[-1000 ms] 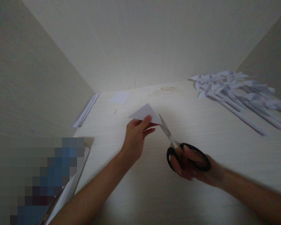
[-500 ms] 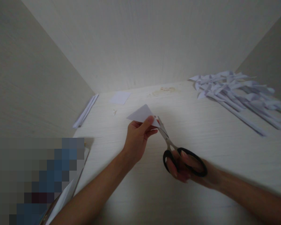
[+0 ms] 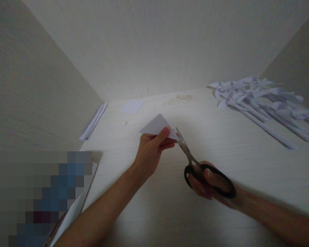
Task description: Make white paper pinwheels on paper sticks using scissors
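My left hand [image 3: 153,149] pinches a white triangular piece of paper [image 3: 156,125] between thumb and fingers, above the pale tabletop. The thumb lies on top, near the right corner; the fingers are partly hidden under the paper. In my right hand [image 3: 206,181] is a pair of black-handled scissors [image 3: 190,153], with thumb and fingers through the handle loops. The blades stand slightly apart and point up and left. Their tips are at the right corner of the paper; whether they touch it I cannot tell.
A flat white paper piece [image 3: 132,106] lies toward the back wall. Folded paper strips [image 3: 94,121] rest along the left wall. At the right is a heap of twisted paper strips [image 3: 257,99]. A small scrap [image 3: 125,122] lies left of the held paper.
My right hand and the scissors have moved a little right, away from the paper. More of the paper's right corner shows. My left hand has hardly moved.
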The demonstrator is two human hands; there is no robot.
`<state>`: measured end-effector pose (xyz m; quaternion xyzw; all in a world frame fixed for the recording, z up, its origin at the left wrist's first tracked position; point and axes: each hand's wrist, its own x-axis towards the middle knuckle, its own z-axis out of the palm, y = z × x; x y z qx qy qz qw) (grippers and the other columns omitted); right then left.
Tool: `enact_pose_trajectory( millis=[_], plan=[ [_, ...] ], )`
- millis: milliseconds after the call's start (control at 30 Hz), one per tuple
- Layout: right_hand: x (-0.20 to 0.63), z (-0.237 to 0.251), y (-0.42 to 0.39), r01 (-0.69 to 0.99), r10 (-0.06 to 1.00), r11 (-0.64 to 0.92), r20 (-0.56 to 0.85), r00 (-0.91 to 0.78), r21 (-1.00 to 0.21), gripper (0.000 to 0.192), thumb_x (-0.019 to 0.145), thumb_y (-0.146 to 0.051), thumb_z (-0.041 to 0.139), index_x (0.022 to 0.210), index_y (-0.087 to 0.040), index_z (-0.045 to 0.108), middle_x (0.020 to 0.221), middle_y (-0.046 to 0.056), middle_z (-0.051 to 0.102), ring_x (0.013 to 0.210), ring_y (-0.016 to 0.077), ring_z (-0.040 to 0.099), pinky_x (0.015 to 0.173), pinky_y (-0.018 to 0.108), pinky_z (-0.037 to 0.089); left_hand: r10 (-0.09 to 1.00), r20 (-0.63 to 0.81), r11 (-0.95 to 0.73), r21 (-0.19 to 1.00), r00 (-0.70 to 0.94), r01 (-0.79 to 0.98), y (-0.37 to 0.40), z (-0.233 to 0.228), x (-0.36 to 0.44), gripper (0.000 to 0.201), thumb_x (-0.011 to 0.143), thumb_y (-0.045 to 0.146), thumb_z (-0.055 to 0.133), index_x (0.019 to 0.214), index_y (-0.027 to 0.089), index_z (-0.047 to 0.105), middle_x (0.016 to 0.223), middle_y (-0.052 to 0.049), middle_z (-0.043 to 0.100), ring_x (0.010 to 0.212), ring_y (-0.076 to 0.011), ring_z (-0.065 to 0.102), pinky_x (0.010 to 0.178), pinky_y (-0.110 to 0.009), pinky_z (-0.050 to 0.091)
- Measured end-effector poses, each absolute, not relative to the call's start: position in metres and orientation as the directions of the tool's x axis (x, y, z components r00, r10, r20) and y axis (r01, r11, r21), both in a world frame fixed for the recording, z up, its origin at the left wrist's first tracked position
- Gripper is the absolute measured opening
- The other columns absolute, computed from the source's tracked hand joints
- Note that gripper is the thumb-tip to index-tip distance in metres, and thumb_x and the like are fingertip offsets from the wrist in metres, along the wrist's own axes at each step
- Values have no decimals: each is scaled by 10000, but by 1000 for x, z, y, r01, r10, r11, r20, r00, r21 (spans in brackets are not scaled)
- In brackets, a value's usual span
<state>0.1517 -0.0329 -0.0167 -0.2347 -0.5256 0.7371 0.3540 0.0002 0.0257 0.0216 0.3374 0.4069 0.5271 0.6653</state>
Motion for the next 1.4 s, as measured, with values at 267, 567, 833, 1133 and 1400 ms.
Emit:
enact_pose_trajectory(
  millis=[267, 567, 833, 1133, 1400],
  plan=[
    [152, -14, -32, -223, 790, -98, 60, -610, -970, 540, 742, -633, 405, 473, -164, 404, 422, -45, 340, 384, 54, 298, 376, 208, 215, 983, -151, 180, 895, 103, -409, 24, 24, 2, 163, 653, 267, 660, 607, 112, 660, 598, -33, 669, 551, -104, 622, 509, -165, 481],
    [156, -13, -30, -166, 774, -83, 41, -632, -983, 547, 726, -646, 412, 476, -159, 426, 423, -36, 364, 390, 58, 312, 381, 214, 219, 988, -124, 152, 910, 96, -385, 22, 26, 2, 172, 639, 283, 669, 584, 122, 647, 574, -33, 664, 542, -119, 625, 490, -175, 478],
    [156, -13, -34, -127, 793, -111, -11, -610, -986, 557, 719, -654, 409, 445, -169, 390, 391, -44, 331, 366, 51, 285, 357, 211, 191, 987, -123, 156, 904, 108, -397, 23, 25, 1, 177, 627, 284, 679, 583, 115, 650, 566, -35, 660, 527, -112, 618, 476, -165, 469],
    [156, -8, -32, -95, 807, -100, -25, -590, -990, 558, 703, -663, 421, 426, -182, 359, 373, -53, 289, 352, 47, 244, 338, 209, 164, 988, -110, 144, 905, 107, -401, 23, 28, 1, 177, 615, 291, 689, 594, 120, 648, 557, -32, 659, 527, -118, 623, 485, -178, 471],
    [157, -5, -34, -78, 805, -142, -69, -590, -987, 561, 680, -677, 436, 429, -184, 343, 362, -58, 275, 330, 33, 223, 312, 199, 152, 989, -90, 129, 916, 117, -380, 24, 28, -1, 175, 637, 301, 672, 605, 130, 650, 599, -43, 679, 559, -134, 638, 500, -188, 480]
  ],
)
